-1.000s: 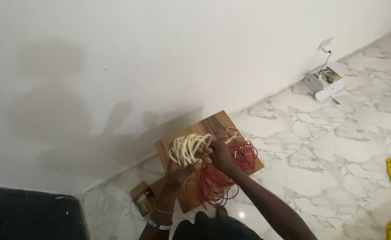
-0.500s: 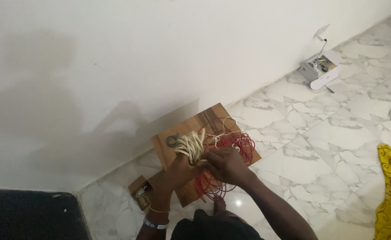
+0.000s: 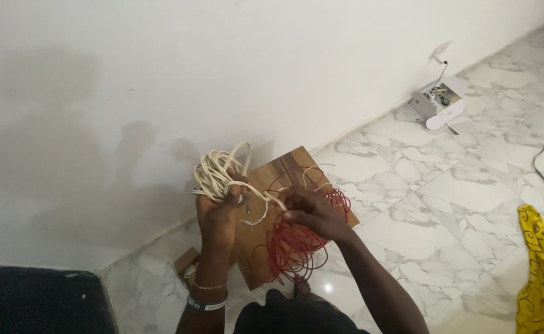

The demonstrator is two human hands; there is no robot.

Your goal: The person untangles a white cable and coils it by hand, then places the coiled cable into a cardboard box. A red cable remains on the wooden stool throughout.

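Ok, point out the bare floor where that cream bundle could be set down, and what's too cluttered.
Free: the marble floor between the wooden board, the white box by the wall and the yellow cloth. Crowded: the board, under red wire coils and both hands, left hand gripping the cream wire bundle, right hand pinching its strand.

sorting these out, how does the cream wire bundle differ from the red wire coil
The cream wire bundle is pale, thicker-stranded and bunched tight; the red wire coil is thin and spread in wide loose loops. The cream bundle is lifted in the left hand, while the red coil hangs lower, over the wooden board. The right hand pinches a cream strand beside the red loops. Both are looped lengths of wire.
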